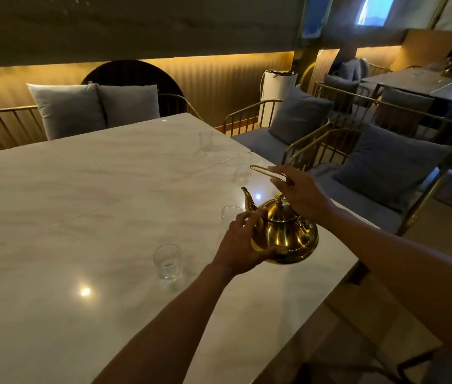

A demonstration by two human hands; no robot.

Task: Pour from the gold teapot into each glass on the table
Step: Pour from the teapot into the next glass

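Note:
The gold teapot (291, 234) stands near the right edge of the white marble table (80, 203), spout pointing away to the left. My left hand (243, 245) cups its left side and base. My right hand (299, 192) grips the raised wire handle (261, 171) above the lid. Several clear glasses stand on the table: one near left of the pot (167, 261), one just behind my left hand (230, 213), one farther back (243, 166), and the farthest (205, 141).
Gold-framed chairs with grey cushions (385, 164) line the table's right side. A bench with pale pillows (94, 106) runs behind the far edge. Another table (424, 81) stands at back right. The table's right edge lies close to the pot.

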